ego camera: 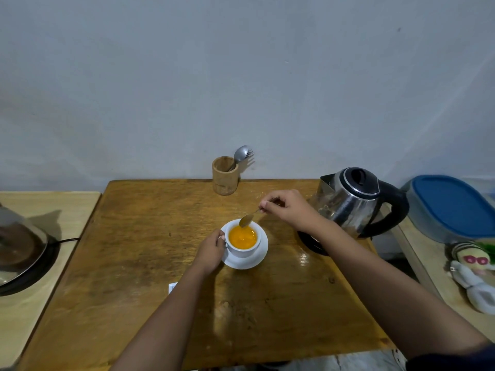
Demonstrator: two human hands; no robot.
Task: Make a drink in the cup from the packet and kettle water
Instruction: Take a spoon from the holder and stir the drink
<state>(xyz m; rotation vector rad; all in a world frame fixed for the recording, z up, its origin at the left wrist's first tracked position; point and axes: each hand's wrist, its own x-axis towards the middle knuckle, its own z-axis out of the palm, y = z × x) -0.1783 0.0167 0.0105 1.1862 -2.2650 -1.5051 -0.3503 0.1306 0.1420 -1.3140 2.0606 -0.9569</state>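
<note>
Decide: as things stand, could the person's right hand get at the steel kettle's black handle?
Probably yes. The right hand sits just left of the steel kettle, and nothing blocks its black handle, but the hand must first put down the small metal spoon.

No readable text, label, brand, number or sign is showing anywhere in this view. The kettle (pixel 351 199) at about two o'clock is showing only bare metal and black plastic, the white cup (pixel 242 243) is plain, and the small white item (pixel 172 287) lying at the desk's near side is too hidden to read.
</note>
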